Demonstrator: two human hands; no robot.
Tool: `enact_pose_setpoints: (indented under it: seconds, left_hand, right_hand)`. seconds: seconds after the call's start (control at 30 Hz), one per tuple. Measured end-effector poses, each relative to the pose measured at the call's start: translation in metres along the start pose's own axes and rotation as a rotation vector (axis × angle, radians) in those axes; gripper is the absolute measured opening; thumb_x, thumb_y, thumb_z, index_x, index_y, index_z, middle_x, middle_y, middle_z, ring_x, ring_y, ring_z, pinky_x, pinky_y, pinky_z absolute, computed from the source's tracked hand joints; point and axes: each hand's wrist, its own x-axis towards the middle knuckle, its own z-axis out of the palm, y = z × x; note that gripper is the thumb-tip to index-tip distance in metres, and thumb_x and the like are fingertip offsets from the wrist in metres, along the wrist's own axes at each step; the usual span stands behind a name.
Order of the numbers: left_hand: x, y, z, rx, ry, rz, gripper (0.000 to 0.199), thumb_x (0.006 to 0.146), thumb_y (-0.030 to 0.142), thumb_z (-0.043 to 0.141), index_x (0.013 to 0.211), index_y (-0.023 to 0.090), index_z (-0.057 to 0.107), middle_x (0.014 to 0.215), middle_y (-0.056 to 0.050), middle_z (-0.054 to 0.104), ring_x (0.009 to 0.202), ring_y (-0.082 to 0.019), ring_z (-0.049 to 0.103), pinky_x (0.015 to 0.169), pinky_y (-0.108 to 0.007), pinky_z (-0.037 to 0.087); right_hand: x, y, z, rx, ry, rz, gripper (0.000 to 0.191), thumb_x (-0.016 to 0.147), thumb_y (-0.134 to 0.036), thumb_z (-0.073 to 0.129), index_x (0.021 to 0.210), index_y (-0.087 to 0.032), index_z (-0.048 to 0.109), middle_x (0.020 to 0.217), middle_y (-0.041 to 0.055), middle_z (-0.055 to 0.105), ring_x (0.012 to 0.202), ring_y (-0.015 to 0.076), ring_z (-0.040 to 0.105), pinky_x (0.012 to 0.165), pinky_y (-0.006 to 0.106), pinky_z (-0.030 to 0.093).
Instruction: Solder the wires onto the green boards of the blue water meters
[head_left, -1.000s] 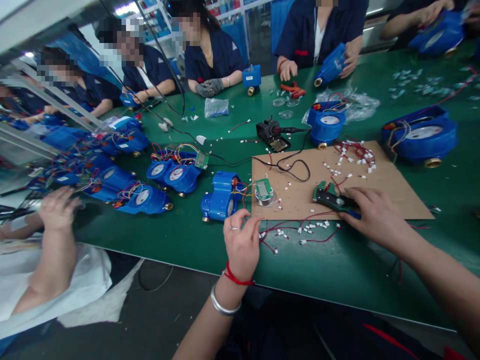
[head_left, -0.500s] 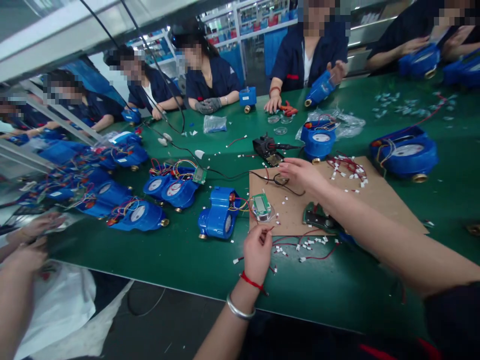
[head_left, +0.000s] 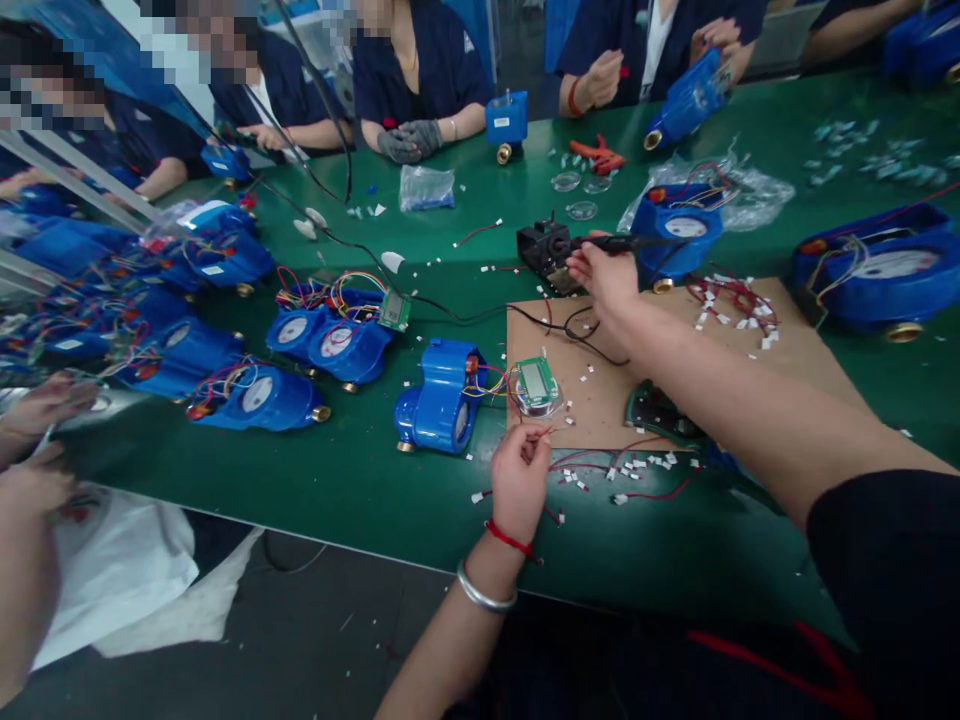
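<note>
My right hand (head_left: 611,280) is closed around the black handle of a soldering iron (head_left: 626,243), whose front end is at its black stand (head_left: 541,248). Lower down, my left hand (head_left: 520,470) pinches a thin red wire (head_left: 547,432) between thumb and fingertips. Just beyond that hand, a green circuit board with a display (head_left: 535,380) sits on a round part at the cardboard's left edge. Coloured wires join this board to a blue water meter (head_left: 442,395) on its left.
A brown cardboard sheet (head_left: 600,400) carries red wires with white connectors (head_left: 739,308) and a dark green tool (head_left: 660,412). More blue meters (head_left: 255,395) crowd the left; one (head_left: 874,265) stands right. Red-handled pliers (head_left: 598,155) lie farther back. Co-workers sit opposite; another person's hands (head_left: 37,440) are at left.
My right hand has gone from open above the cardboard to the soldering iron and closed on its handle. My left hand keeps its pinch. The view has tilted downward.
</note>
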Motion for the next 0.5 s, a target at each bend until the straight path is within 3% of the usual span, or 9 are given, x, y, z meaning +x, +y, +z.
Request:
enact_pose_setpoints:
  seconds: [0.13,0.23,0.4,0.5]
  left_hand:
    - [0.001,-0.005,0.003,-0.013,0.006,-0.010,0.011,0.082,0.024,0.055,0.083,0.017,0.063,0.069,0.001,0.058,0.062,-0.012,0.052,0.060,-0.022,0.040]
    - [0.003,-0.007,0.005,-0.009,0.010,-0.017,0.012,0.082,0.024,0.055,0.084,0.017,0.063,0.073,0.000,0.061,0.063,-0.012,0.054,0.060,-0.023,0.041]
    - [0.004,-0.004,0.005,-0.004,-0.004,-0.026,0.014,0.083,0.025,0.054,0.084,0.016,0.064,0.074,-0.001,0.063,0.063,-0.012,0.054,0.061,-0.023,0.042]
    - [0.004,-0.002,0.005,0.038,-0.010,-0.017,0.014,0.083,0.025,0.053,0.084,0.016,0.065,0.074,-0.001,0.063,0.062,-0.011,0.054,0.060,-0.023,0.041]
  right_hand:
    - [-0.061,-0.035,-0.051,-0.066,-0.067,-0.159,0.018,0.087,-0.025,0.053,0.104,-0.022,0.047,0.077,-0.0034,0.055,0.069,0.0065,0.056,0.064,0.020,0.047]
    - [-0.114,-0.050,-0.089,-0.036,-0.053,-0.206,0.020,0.082,-0.033,0.059,0.099,-0.025,0.050,0.072,-0.0035,0.051,0.059,0.0088,0.050,0.050,0.021,0.040]
    - [-0.176,-0.041,-0.133,-0.048,-0.112,-0.157,0.011,0.080,-0.033,0.057,0.080,-0.024,0.052,0.057,-0.0041,0.044,0.045,0.0096,0.038,0.039,0.024,0.023]
    - [-0.194,-0.029,-0.148,-0.172,-0.150,-0.119,0.013,0.079,-0.035,0.057,0.078,-0.023,0.050,0.052,-0.0047,0.043,0.041,0.0098,0.037,0.037,0.024,0.022]
